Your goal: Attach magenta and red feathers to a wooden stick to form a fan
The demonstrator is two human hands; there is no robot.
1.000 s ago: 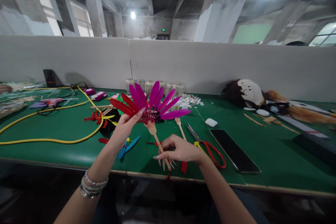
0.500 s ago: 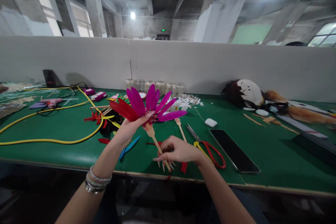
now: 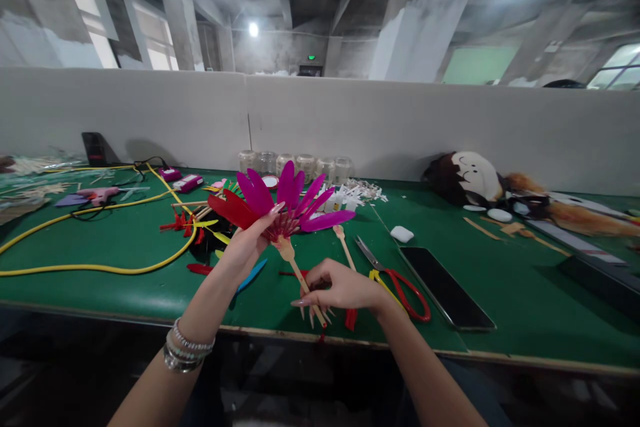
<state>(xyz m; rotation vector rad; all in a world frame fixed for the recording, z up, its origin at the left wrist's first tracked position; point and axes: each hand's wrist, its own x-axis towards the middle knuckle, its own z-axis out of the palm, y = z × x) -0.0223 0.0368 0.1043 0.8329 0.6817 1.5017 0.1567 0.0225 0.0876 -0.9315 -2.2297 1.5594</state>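
Note:
A feather fan (image 3: 287, 188) with red and magenta feathers on a pale wooden handle (image 3: 286, 250) is held tilted above the table edge. My left hand (image 3: 249, 240) is closed at the base of the red and magenta feathers, thumb across the front and the other fingers hidden behind. My right hand (image 3: 340, 285) grips the lower handle between thumb and fingers; a red tip shows at its end. Just behind my right hand lie another wooden handle (image 3: 345, 245), a red tassel (image 3: 351, 318) and red-and-yellow-handled scissors (image 3: 409, 295).
A black phone (image 3: 447, 287) and a white case (image 3: 401, 234) lie right of the scissors. Glass jars (image 3: 306, 167) line the partition. Loose feathers (image 3: 251, 275), a yellow cable (image 3: 115, 270) and a pink glue gun (image 3: 99, 196) are on the left, a plush toy (image 3: 473, 177) on the right.
My left thumb has shifted slightly up and left, uncovering more of the quills at the fan's centre. The left-side feathers have moved a little. My right hand stays on the handle.

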